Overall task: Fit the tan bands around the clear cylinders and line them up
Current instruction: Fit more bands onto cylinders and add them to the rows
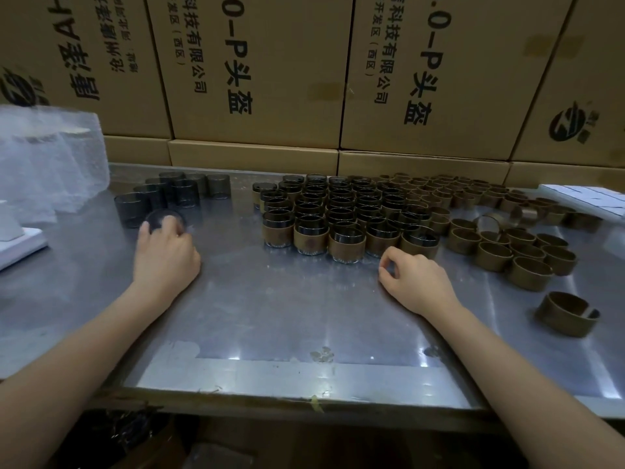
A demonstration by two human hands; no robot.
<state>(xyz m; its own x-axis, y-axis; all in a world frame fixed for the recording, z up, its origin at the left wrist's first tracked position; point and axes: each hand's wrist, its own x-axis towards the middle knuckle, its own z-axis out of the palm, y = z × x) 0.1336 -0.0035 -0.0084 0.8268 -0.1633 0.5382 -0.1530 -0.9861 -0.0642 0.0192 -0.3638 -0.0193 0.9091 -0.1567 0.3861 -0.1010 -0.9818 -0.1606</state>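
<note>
Left hand reaches toward the far left part of the steel worktop; fingers curl over one clear cylinder, which is tilted with its round end facing the camera (blurred, so the exact contact cannot be made out).

Bare clear cylinders stand upright in a small cluster just behind that hand, near the far left edge.

Right hand rests on the worktop right of centre, fingers curled inward with thumb and forefinger close to meeting; it holds nothing. It lies just in front of the front row of banded cylinders.

Banded cylinders: packed upright in tight rows from the middle of the worktop back to its far edge, each with a tan band round its lower part.

Loose tan bands: a wide spread right of the banded block, reaching the far right corner. One split band lies apart, nearer the front right.

Behind the far edge: stacked cardboard cartons with printed lettering. Far left corner: a crumpled clear plastic bag.
</note>
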